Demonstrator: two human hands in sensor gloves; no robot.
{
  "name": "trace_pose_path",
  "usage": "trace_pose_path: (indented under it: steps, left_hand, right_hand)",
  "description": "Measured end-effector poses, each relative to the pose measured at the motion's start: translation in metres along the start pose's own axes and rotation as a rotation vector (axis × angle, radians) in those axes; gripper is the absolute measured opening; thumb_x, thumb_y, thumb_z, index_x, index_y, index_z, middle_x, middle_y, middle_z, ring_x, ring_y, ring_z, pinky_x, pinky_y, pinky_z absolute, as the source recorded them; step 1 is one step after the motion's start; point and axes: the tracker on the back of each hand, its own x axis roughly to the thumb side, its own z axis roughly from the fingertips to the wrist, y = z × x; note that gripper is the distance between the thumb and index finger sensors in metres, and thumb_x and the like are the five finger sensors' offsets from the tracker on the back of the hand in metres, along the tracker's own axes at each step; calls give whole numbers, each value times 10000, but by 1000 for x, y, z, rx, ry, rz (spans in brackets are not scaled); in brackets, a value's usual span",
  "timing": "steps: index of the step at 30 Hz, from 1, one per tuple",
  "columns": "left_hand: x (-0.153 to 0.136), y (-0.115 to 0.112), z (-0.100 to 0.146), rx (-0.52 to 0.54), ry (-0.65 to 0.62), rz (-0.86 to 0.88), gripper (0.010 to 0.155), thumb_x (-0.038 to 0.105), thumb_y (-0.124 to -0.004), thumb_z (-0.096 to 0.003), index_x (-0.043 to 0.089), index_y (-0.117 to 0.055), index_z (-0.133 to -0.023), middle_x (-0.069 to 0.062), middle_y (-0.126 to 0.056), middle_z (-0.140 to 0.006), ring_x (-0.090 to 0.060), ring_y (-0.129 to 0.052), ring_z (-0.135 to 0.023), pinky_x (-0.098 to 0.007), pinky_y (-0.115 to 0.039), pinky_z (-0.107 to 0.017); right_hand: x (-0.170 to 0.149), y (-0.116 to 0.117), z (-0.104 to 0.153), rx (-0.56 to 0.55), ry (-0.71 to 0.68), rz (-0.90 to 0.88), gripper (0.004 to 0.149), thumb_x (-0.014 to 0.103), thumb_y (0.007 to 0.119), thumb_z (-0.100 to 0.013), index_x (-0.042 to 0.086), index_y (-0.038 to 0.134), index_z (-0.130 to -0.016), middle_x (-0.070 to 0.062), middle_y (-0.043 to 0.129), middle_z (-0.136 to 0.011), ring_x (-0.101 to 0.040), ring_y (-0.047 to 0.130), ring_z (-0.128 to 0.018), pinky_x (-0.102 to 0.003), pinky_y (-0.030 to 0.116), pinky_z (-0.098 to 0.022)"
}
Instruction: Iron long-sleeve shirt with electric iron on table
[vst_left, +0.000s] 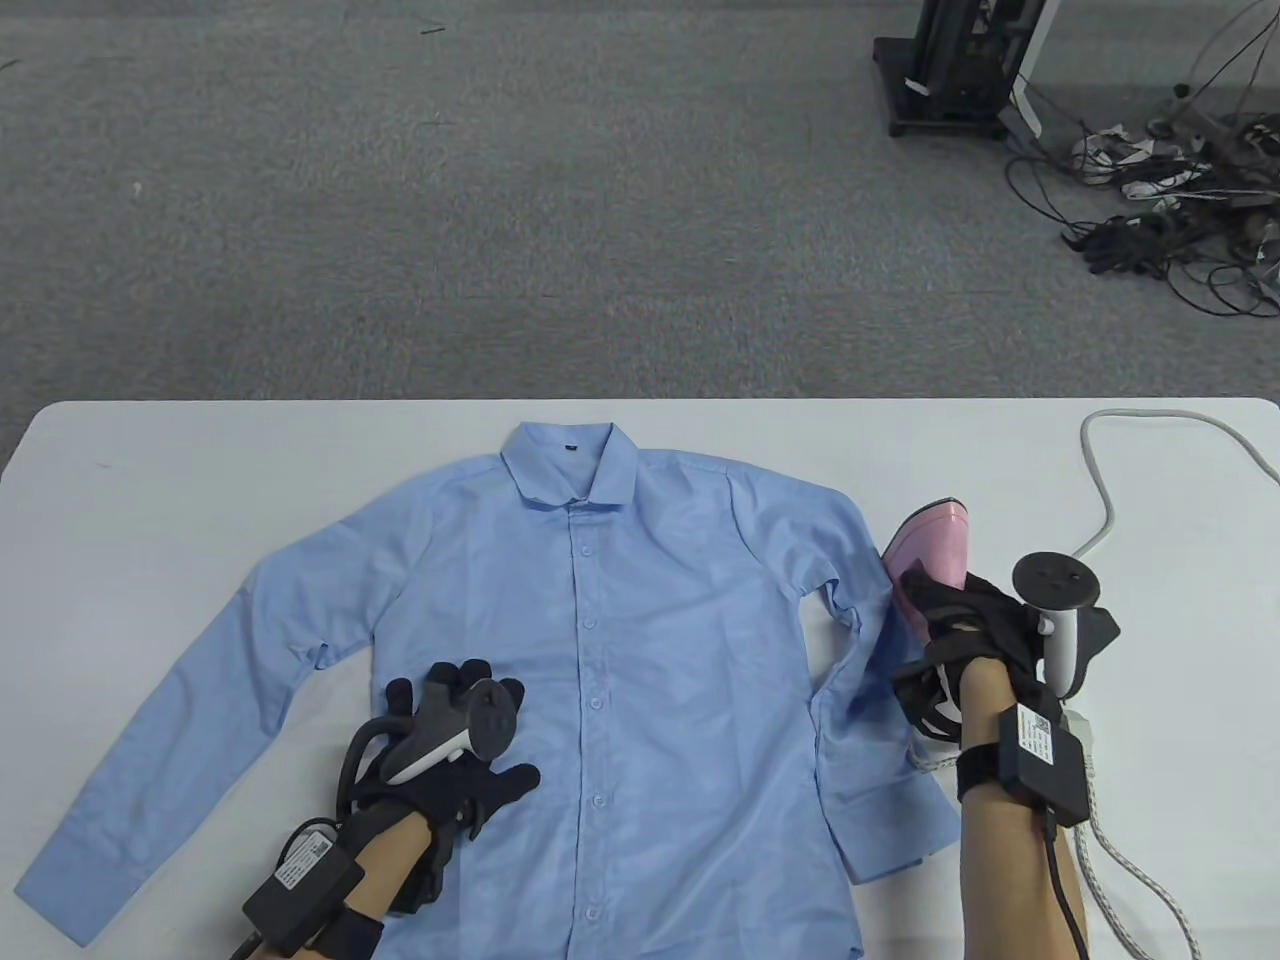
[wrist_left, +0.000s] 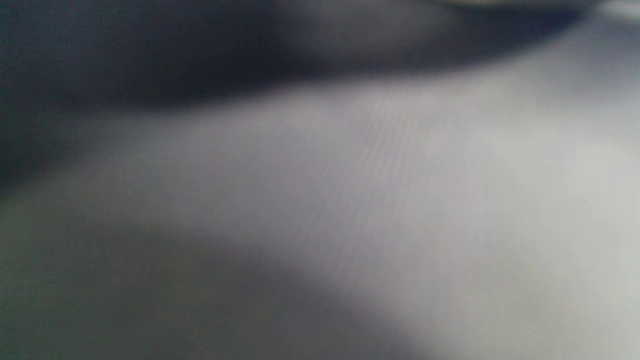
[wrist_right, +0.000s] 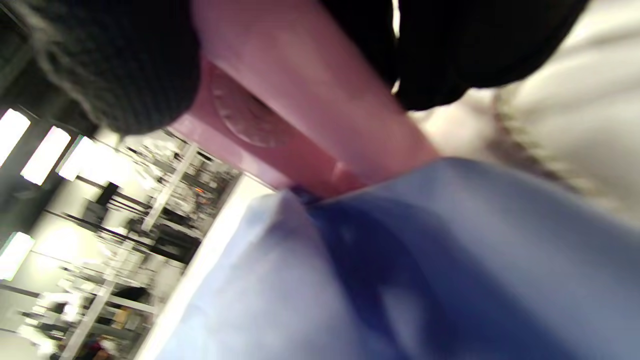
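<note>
1. Honestly, the left wrist view is just grey blur, can't make out a thing there.
2. Nearest the bottom edge, the shirt's (vst_left: 640, 680) hem and both forearms are cut off by the frame.
3. Left hand (vst_left: 455, 755) lies flat on the shirt front, left of the button line, fingers (vst_left: 462, 680) spread out straight and holding nothing.
4. Right hand (vst_left: 965, 640) is curled round the handle of the pink iron (vst_left: 935, 555), which sits at the edge of the shirt's right-side sleeve; the hand hides most of the iron's body.
5. Right wrist view is tilted and blurry, but the pink handle and blue fabric right under it show.
6. Shirt is spread face up on the white tabletop (vst_left: 200, 480), collar at the far side, sleeves angled outward.
7. Iron's cord (vst_left: 1100, 490) loops toward the far right corner.
8. Beyond is grey carpet and a cable tangle (vst_left: 1150, 230).
</note>
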Motion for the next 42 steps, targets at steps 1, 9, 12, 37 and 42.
trace_pose_path:
  steps: [1,9,12,37,42]
  left_hand:
    - [0,-1,-1,-27,-5,8,883,780,-504,-295,456,-47,-978,37,39,-1112,-315,3,-1082,-645,-18,-709]
    - [-2,-5,-1,-70,4,40,876,787,-482,-290,467,-26,-966,52,75,-1095,-304,47,-1062,-641,-18,-705]
    - [-2,-5,0,-58,8,27,878,789,-474,-286,465,-28,-969,51,65,-1100,-304,31,-1068,-641,-22,-708]
    - [-2,-4,-1,-78,6,38,883,789,-482,-285,468,-14,-962,53,82,-1091,-306,51,-1058,-648,-34,-711]
    - [-2,-4,-1,-87,4,42,882,788,-484,-287,467,-12,-960,51,90,-1087,-308,60,-1054,-647,-30,-710]
  right_hand:
    - [4,-2,2,-15,-20,-12,562,504,881,-348,145,776,-767,-153,744,-854,-483,730,-658,-556,689,-447]
    - [70,-51,33,-113,-202,-106,554,550,836,-358,91,808,-668,-135,833,-699,-402,781,-747,-662,650,-517]
    - [103,-66,53,-130,-311,-111,546,532,821,-371,71,780,-662,-127,850,-620,-397,836,-634,-635,693,-475]
    - [152,210,77,893,-203,8,685,248,750,-430,-108,365,-870,-208,597,-767,-364,777,-636,-548,673,-517]
    - [147,235,71,892,-243,64,703,239,759,-421,-119,365,-878,-213,607,-774,-368,785,-634,-551,679,-518]
